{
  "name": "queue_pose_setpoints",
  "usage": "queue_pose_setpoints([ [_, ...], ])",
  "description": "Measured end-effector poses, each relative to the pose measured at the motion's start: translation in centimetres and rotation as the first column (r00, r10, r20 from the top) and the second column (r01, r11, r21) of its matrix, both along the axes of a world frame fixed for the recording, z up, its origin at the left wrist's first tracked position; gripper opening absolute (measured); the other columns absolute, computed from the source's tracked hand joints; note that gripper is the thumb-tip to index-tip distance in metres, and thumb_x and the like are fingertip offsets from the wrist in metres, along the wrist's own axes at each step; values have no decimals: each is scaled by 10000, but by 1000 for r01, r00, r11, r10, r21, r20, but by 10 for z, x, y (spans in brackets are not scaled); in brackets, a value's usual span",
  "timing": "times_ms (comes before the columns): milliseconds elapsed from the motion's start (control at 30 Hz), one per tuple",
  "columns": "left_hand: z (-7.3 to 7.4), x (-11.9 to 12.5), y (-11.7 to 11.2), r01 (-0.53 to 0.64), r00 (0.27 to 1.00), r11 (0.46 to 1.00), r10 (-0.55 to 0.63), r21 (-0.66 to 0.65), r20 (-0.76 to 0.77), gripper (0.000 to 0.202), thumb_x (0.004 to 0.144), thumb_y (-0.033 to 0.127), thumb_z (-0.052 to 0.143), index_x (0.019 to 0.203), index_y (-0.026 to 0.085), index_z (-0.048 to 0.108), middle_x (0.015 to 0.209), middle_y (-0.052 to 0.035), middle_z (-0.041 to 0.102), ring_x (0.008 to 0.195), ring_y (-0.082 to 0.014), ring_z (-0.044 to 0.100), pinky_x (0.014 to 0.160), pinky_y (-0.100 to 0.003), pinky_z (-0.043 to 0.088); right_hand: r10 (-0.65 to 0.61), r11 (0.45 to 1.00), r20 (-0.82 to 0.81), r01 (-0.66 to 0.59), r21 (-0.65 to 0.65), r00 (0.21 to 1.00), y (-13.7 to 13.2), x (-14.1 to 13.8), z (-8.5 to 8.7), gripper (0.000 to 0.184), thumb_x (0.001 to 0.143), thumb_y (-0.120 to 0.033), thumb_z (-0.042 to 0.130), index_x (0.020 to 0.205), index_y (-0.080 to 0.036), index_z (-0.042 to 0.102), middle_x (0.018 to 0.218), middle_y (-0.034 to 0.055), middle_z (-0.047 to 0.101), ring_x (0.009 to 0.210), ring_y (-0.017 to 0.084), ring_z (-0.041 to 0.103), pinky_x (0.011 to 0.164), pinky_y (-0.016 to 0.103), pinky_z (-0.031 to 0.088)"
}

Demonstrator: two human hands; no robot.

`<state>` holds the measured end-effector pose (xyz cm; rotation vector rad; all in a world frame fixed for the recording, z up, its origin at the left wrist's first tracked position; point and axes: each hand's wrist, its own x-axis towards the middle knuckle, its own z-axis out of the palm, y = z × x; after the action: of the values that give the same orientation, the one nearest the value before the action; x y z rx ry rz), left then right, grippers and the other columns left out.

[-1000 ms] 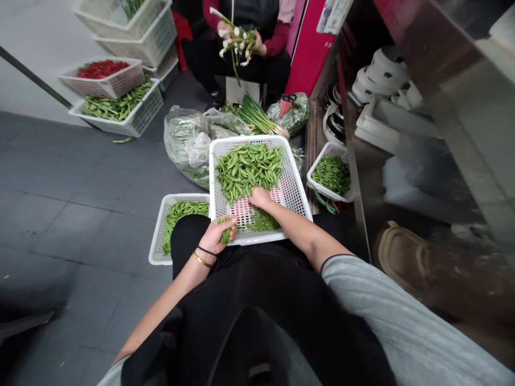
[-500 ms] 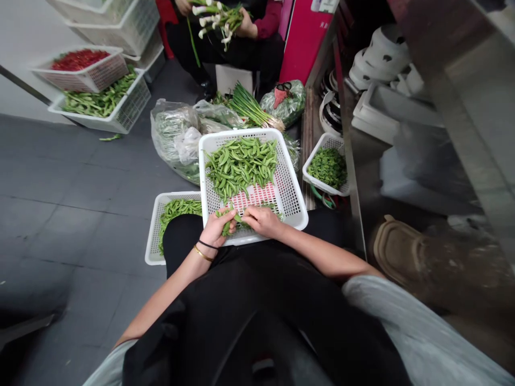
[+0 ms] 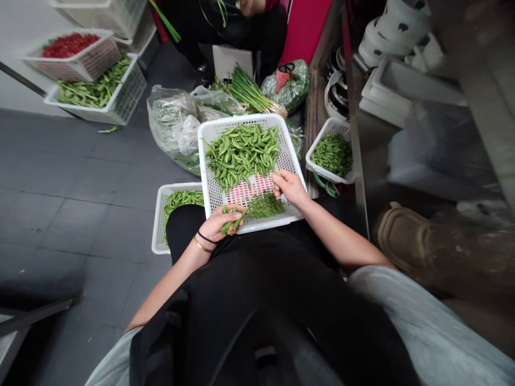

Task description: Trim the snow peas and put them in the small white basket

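Note:
On my lap rests a white plastic basket (image 3: 293, 161). A heap of green pea pods (image 3: 241, 153) fills its far part, and a smaller pile of fine green trimmings (image 3: 263, 206) lies at the near side. My left hand (image 3: 220, 219), over the near left corner, is closed around several pea pods (image 3: 230, 226), one sticking out past the fingertips. My right hand (image 3: 292, 187) is above the basket's right side, apart from the left, thumb and fingers pinched together. Whatever is in that pinch, if anything, is too small to see.
Another white basket (image 3: 159, 220) of pods stands by my left leg. Beyond my basket lie plastic bags (image 3: 173, 126) of greens and a scallion bundle (image 3: 255, 91). A person (image 3: 245, 32) sits opposite. Leafy greens fill a basket (image 3: 332, 176) at right; red chillies (image 3: 69, 46) sit far left.
My right hand has moved right and away from my left hand, uncovering the trimmings pile. My left hand still holds pods. The view has shifted slightly, and the other person's held bunch has mostly left it.

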<state>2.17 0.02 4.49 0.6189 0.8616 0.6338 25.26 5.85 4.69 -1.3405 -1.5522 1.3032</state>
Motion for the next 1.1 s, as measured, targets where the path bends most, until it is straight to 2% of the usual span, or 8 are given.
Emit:
queue_pose_setpoints([
  [133,-2,-2,0,1,1000,1000,-1,14,-18,283,670,262,721,903,119,645,565,-11,578,370,-55,421,362,-181,298,159,868,523,-371,330,837,-10,-5,18,263,884,-404,478,949,-160,547,923,86,604,855,181,566,716,278,436],
  [333,26,1,0,181,932,936,-66,301,-355,196,599,233,782,719,132,664,558,-7,587,431,-70,457,422,-189,328,563,537,646,-822,189,516,-21,-31,26,228,908,-230,419,797,-149,600,718,43,599,645,127,520,610,238,363],
  [433,40,2,-3,181,908,870,32,458,-419,173,553,185,807,638,142,662,556,-2,582,495,-88,480,483,-196,370,704,636,255,-749,186,662,-18,-34,27,295,918,-320,415,736,-157,581,599,-14,561,565,93,511,588,210,380],
  [567,31,-4,-1,-263,852,811,449,523,-269,209,671,284,743,818,159,663,640,-25,639,460,-99,496,459,-226,387,535,841,-99,-541,-33,839,-8,-21,11,362,917,-424,380,858,-139,597,530,-42,538,488,91,522,536,214,420],
  [667,16,-16,8,-553,754,717,648,424,-112,226,671,326,730,780,171,607,655,-15,637,416,-78,457,405,-221,356,611,786,154,-571,-237,777,11,-1,-9,321,842,-427,515,855,-133,645,556,-23,578,498,100,537,527,218,417],
  [800,7,-28,18,-568,822,807,568,162,51,269,640,363,710,655,178,515,528,21,517,413,-72,410,346,-186,262,611,772,656,-519,-367,444,46,-7,-30,382,644,-409,746,924,-154,694,729,35,684,696,171,631,637,241,441],
  [900,5,-27,17,-480,870,877,472,24,140,309,612,414,713,669,179,521,547,10,497,475,-89,445,347,-170,239,408,895,810,-360,-263,422,69,-44,-45,377,836,-454,544,969,-133,691,999,126,690,933,219,633,773,270,449],
  [1100,3,-19,7,-351,930,936,345,28,125,329,591,384,772,722,166,564,512,34,461,414,-65,387,360,-179,257,381,913,826,-309,-266,415,80,-81,-58,299,840,-261,524,981,-45,673,1052,220,659,942,250,629,751,285,444],
])
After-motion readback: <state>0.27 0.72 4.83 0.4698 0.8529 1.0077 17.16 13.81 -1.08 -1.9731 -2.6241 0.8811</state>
